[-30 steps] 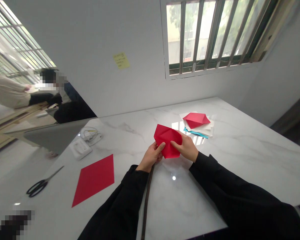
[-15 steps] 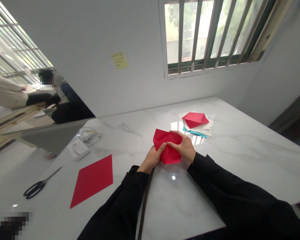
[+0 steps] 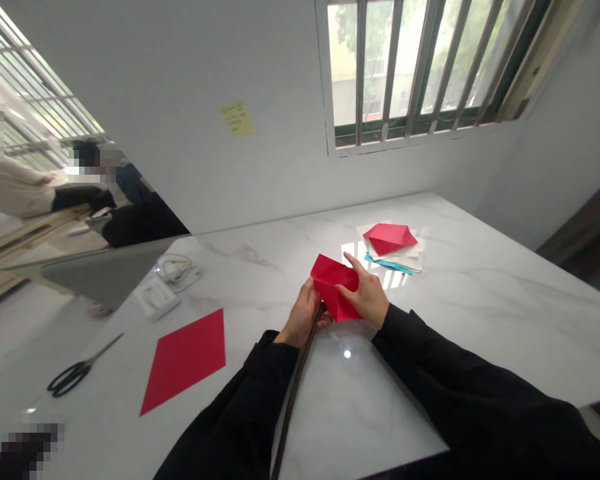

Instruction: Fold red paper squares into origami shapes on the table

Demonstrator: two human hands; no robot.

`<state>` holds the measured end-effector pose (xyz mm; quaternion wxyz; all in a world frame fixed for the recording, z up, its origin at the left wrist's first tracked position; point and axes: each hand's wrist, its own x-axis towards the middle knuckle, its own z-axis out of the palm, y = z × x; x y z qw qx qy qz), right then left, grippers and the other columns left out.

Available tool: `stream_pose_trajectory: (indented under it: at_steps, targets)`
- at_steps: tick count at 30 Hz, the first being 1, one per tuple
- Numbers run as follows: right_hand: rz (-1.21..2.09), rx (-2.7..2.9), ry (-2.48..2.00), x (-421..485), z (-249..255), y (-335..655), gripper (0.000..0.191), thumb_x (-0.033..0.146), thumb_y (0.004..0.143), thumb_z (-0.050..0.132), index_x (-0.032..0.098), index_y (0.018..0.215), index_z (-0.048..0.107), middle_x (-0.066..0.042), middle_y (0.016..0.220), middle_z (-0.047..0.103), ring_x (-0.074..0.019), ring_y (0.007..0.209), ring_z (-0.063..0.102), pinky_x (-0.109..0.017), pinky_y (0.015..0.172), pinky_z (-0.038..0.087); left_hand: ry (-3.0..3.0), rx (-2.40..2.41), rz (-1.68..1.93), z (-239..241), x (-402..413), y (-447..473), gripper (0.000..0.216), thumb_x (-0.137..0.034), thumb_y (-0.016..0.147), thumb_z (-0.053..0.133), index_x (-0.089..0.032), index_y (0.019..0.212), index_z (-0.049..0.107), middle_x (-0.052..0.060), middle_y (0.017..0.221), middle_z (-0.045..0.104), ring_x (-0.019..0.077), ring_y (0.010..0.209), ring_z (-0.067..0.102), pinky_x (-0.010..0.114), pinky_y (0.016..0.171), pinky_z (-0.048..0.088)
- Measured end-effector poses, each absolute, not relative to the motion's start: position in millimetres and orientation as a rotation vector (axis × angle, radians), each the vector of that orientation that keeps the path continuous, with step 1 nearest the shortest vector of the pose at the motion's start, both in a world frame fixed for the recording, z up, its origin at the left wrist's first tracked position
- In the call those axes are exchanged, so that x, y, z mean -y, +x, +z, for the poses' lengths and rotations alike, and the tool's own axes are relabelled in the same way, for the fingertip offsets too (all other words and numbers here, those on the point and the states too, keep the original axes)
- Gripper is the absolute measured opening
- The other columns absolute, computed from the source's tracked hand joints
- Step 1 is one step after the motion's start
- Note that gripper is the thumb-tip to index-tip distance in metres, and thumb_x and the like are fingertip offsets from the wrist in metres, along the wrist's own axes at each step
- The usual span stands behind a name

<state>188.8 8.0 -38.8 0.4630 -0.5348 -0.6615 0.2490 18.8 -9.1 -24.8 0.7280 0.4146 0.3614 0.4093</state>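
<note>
Paper, red and partly folded (image 3: 336, 291), sat pinched between both hands just above the marble table (image 3: 480, 313). The left hand (image 3: 303, 319) gripped its left edge; the right hand (image 3: 366, 297) closed on its right side, index finger apparently raised. Bare marble lay around them; a flat red sheet (image 3: 185, 359) and scissors (image 3: 75, 377) lay well left, a paper stack (image 3: 395, 248) beyond.

Place: a plain office or craft workroom.
Bench: white marble-look bench (image 3: 480, 313), scissors (image 3: 75, 373) at 9 o'clock.
Walls: bare white, yellow sticky note (image 3: 237, 119), barred window (image 3: 420, 63) at 1 o'clock.
Supplies: paper stack (image 3: 397, 252), red sheet (image 3: 186, 359).
</note>
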Motion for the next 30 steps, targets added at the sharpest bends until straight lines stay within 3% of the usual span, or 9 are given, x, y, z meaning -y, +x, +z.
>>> stream_pose_trajectory:
  at_steps: [4,8,12,16,21,24,26,30]
  targets:
    - [0.606,1.612,-1.289,-9,-39,190,0.072,0.025,0.083,0.068,0.023,0.152,0.047,-0.008,0.121,0.075,-0.0241,0.088,0.075,-0.039,0.088,0.062,0.886,-0.820,0.881,-27,9,19,0.056,-0.069,0.088,0.056,-0.016,0.103,0.064,-0.002,0.064,0.051,0.0091,0.050,0.039,0.018,0.040,0.023]
    - [0.633,1.603,-1.248,-11,-38,193,0.065,0.022,0.083,0.067,0.023,0.146,0.053,-0.007,0.129,0.072,-0.0232,0.094,0.075,-0.038,0.091,0.061,0.930,-0.987,0.898,-32,11,22,0.063,-0.074,0.083,0.062,-0.013,0.101,0.062,-0.002,0.061,0.052,0.0075,0.045,0.037,0.020,0.039,0.020]
    - [0.644,1.612,-1.218,-8,-35,192,0.061,0.019,0.084,0.064,0.025,0.144,0.056,-0.006,0.131,0.071,-0.0237,0.100,0.074,-0.038,0.092,0.061,1.002,-1.140,0.929,-35,15,25,0.072,-0.077,0.079,0.065,-0.015,0.116,0.062,-0.005,0.059,0.050,0.0090,0.044,0.039,0.021,0.039,0.024]
    - [0.706,1.620,-1.179,-6,-34,191,0.063,0.018,0.084,0.060,0.025,0.147,0.053,-0.005,0.125,0.073,-0.0225,0.093,0.075,-0.037,0.088,0.061,1.032,-1.225,0.957,-32,14,23,0.077,-0.079,0.080,0.062,-0.019,0.128,0.061,-0.003,0.063,0.054,0.0108,0.046,0.044,0.022,0.040,0.028]
    - [0.704,1.550,-1.244,-13,-37,196,0.057,0.017,0.081,0.058,0.023,0.138,0.060,-0.006,0.118,0.075,-0.0211,0.084,0.073,-0.036,0.081,0.061,1.079,-1.196,1.026,-25,7,14,0.069,-0.073,0.084,0.063,-0.027,0.134,0.057,-0.006,0.063,0.052,0.0081,0.042,0.041,0.019,0.039,0.023]
    - [0.728,1.500,-1.276,-18,-38,199,0.058,0.019,0.079,0.061,0.024,0.137,0.061,-0.004,0.106,0.078,-0.0204,0.076,0.072,-0.035,0.073,0.061,1.052,-1.118,1.008,-24,6,12,0.063,-0.072,0.083,0.066,-0.026,0.125,0.058,-0.007,0.059,0.048,0.0064,0.040,0.038,0.017,0.039,0.020]
    - [0.759,1.490,-1.288,-19,-38,199,0.059,0.021,0.080,0.064,0.024,0.138,0.061,-0.003,0.102,0.078,-0.0204,0.073,0.072,-0.034,0.070,0.061,0.992,-1.091,0.993,-25,8,14,0.061,-0.076,0.082,0.062,-0.020,0.107,0.061,-0.006,0.056,0.049,0.0063,0.040,0.037,0.018,0.038,0.020]
    - [0.778,1.487,-1.275,-18,-37,199,0.058,0.027,0.080,0.070,0.023,0.137,0.063,-0.006,0.113,0.077,-0.0231,0.087,0.074,-0.037,0.080,0.061,0.922,-1.072,0.941,-29,11,19,0.073,-0.088,0.080,0.048,-0.017,0.069,0.055,-0.001,0.050,0.048,0.0072,0.039,0.038,0.021,0.036,0.021]
